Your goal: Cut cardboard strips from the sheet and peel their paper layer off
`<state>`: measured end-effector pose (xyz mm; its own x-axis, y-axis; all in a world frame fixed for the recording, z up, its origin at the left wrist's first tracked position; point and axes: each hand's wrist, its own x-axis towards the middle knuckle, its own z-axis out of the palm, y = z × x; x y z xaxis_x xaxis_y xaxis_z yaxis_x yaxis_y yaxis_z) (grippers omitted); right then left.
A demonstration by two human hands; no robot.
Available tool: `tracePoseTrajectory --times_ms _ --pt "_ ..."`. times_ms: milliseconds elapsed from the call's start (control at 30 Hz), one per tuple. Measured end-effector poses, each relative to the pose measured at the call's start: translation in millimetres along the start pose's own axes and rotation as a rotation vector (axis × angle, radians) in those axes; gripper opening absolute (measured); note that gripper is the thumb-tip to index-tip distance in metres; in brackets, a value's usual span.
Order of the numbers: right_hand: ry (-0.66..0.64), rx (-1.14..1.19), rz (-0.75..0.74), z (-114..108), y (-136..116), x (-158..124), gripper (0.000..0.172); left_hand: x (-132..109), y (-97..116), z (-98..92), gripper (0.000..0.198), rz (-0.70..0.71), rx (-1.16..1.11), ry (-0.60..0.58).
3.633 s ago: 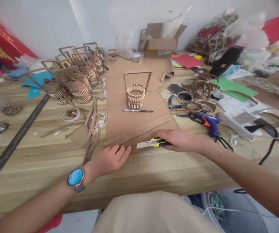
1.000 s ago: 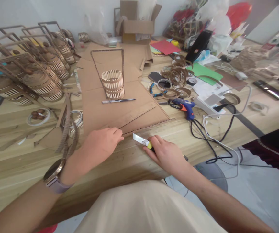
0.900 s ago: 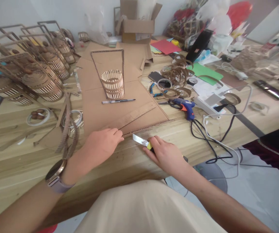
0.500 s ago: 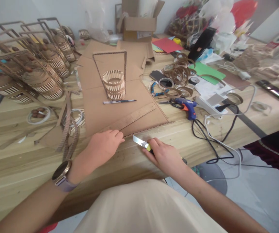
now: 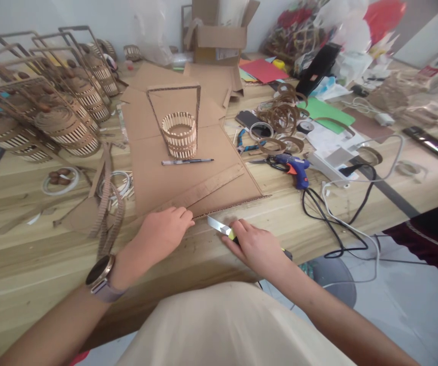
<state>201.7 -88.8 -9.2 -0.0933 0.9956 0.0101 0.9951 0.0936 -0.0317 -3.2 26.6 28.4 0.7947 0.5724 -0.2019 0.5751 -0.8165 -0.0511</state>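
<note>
A: Where's the knife (image 5: 223,230)?

B: In R grip (image 5: 259,246), which is wrapped round the handle. Blade's out, pointing L & away from the person. Tip's just beside the card's (image 5: 154,175) near edge; can't tell if touching.

A: And L grip (image 5: 165,231)?

B: Palm down at that same edge, fingers together. Pinching or just pressing? Can't tell, undersides hidden.

A: Card's where, exactly?

B: Flat on the surface (image 5: 211,259). Strip (image 5: 211,185) lies slantwise on it; basket (image 5: 181,140) stands upright farther back, w/ pen (image 5: 187,161) just in front of that. Glue gun (image 5: 297,170) is off to the R.

A: How'd the card handle?

B: Prob. light, fairly stiff, but I'd expect it to bend at folds & dent under fingertips. Not v. slippery, I'd guess. Best pressed flat, well off the blade's line; L grip looks rather close to the tip rn.

A: And the knife?

B: Light too, I'd say. Handle's prob. rigid; thin blade could snap if twisted. Hold approx. mid-handle, never past the metal collar.
</note>
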Motion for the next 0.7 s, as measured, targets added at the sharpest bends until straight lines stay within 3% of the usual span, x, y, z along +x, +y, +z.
tracePoseTrajectory --times_ms 267,700 --pt "-0.078 0.027 0.014 -1 -4 1 0.031 -1 0 6.1 0.026 -0.012 -0.010 -0.034" --pt "-0.196 0.037 0.046 -6 -9 8 0.028 1 1 16.8 0.025 -0.003 0.023 0.005"
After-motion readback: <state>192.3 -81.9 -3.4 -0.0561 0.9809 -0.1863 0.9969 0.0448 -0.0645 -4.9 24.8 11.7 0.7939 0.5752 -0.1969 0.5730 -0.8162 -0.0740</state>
